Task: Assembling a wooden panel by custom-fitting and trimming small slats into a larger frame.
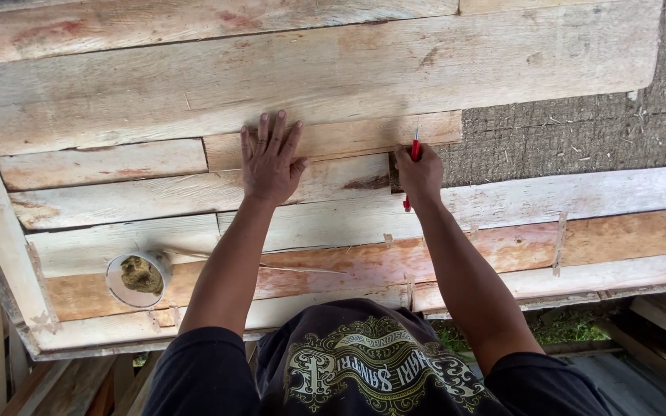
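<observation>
1. Fingers of the left hand (271, 160) lie spread and flat, palm down, on a short pale plank (333, 139) near the middle of the worktop (102, 92); the hand grips nothing.
2. The right hand (419, 174) is closed around a red pencil (414, 158), which stands nearly upright in the fist, its upper tip touching the lower edge of that same short plank, its lower end showing below the hand.
3. The two hands sit near each other, the left one slightly farther from the person.
4. Beyond them a wide, weathered board (333, 69) runs across the far side of the worktop, with a rounded corner at the right.
5. To the right of the short plank, a rough grey mat-like surface (580, 131) shows in the gap between boards.
6. Nearer the person lie longer planks, one reddish (502, 246), held by thin wooden cleats.
7. Near the worktop's front left corner stands a small round container (138, 279) with brownish stuff inside.
</observation>
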